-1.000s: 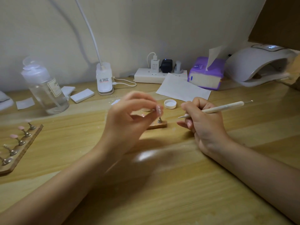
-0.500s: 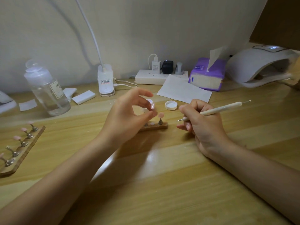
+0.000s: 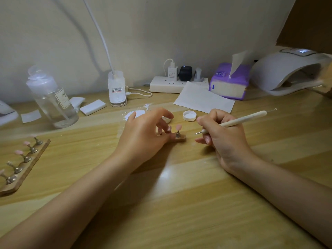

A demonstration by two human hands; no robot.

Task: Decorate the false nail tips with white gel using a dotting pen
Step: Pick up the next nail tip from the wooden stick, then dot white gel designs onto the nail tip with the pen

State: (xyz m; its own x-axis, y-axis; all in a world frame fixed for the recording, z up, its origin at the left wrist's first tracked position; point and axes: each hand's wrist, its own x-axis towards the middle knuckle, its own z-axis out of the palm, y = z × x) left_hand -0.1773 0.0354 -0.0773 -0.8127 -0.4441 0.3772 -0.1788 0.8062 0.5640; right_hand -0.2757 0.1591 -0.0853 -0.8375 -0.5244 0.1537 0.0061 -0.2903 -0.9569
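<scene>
Wood strip holder [image 3: 23,164] at far left of the desk [image 3: 179,203]: row of metal stands, several carrying pink false nail tips [image 3: 18,152]. Centre: your left hand [image 3: 143,135], fingers curled down onto the small wooden stand [image 3: 177,139]; the grip looks like a pinch on a nail tip being seated there, though what it holds is too small to tell. One pink nail tip [image 3: 179,127] stands upright on that stand, just beside your fingers. Behind: open gel pot [image 3: 168,119], its white lid [image 3: 189,116]. Right: your right hand [image 3: 224,139] pinches the dotting pen [image 3: 239,121] pencil-fashion, tip aimed left, off the work. Judged step: swapping tips. Next: steady the stand, load white gel, dot lightly.
</scene>
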